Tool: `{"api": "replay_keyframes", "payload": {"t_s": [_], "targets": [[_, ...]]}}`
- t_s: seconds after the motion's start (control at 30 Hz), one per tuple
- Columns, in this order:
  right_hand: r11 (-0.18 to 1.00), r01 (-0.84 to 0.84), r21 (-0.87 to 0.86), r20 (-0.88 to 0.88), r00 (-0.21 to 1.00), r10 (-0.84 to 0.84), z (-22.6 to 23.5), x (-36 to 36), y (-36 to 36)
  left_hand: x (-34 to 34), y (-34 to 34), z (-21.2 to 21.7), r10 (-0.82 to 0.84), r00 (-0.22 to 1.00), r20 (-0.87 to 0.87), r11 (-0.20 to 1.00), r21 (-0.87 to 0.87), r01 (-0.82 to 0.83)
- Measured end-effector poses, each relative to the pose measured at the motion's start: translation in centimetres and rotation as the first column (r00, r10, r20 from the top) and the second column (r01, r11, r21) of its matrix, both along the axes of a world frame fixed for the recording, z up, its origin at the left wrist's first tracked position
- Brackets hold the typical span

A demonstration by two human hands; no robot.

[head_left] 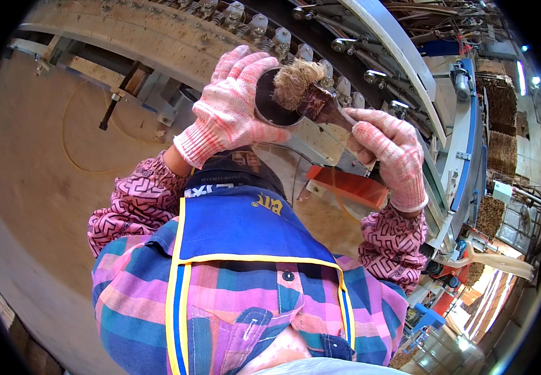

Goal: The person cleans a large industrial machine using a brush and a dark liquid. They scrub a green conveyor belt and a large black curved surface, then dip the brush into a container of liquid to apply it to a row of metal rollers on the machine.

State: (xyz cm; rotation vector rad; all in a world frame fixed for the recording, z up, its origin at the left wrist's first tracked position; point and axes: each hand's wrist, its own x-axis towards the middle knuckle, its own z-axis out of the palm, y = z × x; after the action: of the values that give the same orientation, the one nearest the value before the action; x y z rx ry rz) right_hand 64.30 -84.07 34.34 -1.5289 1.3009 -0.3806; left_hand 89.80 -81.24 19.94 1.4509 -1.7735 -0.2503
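My left hand (230, 103), in a pink-and-white knit glove, is wrapped round the side of a round, dark-lined can (269, 106). Across the can's mouth lies a paintbrush (320, 105) with splayed tan bristles and a dark, stained ferrule. My right hand (388, 140), gloved alike, pinches the brush by its handle. The bristles (295, 84) point up and left over the rim; whether they touch the can's inside I cannot tell. What the can contains is too dark to make out.
A long machine beam (127, 34) with a row of spring-loaded rollers (258, 28) runs just beyond my hands. A red-orange part (348, 186) sits below my right hand. Blue-edged machinery (461, 144) stands at the right, with stacked brown sheets (501, 153) past it.
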Motion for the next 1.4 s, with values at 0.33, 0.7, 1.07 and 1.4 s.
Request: {"api": "replay_keyframes", "payload": {"t_s": [0.33, 0.7, 1.07, 1.4], "targets": [[0.989, -0.06, -0.138, -0.025, 0.998, 0.057, -1.9, -0.2, 0.1, 0.0, -0.1, 0.4, -0.024, 1.0, 0.003, 0.999, -0.035, 0.024], [0.665, -0.364, -0.652, -0.159, 0.923, 0.35, -3.8, -1.4, 0.1, -0.2, -0.2, 1.0, -0.047, 0.999, -0.014, 0.998, 0.033, 0.048], [0.971, -0.002, -0.237, 0.352, 0.932, 0.088, -6.1, -5.0, -0.1, 0.4, 0.0, 0.5, -0.051, 0.999, -0.013, 0.998, 0.032, 0.051], [0.731, -0.479, -0.486, -0.825, 0.528, -0.202, -7.3, -12.9, -11.4, 0.7, -0.2, 0.5, -0.066, 0.997, -0.026, 0.995, 0.068, 0.068]]}}
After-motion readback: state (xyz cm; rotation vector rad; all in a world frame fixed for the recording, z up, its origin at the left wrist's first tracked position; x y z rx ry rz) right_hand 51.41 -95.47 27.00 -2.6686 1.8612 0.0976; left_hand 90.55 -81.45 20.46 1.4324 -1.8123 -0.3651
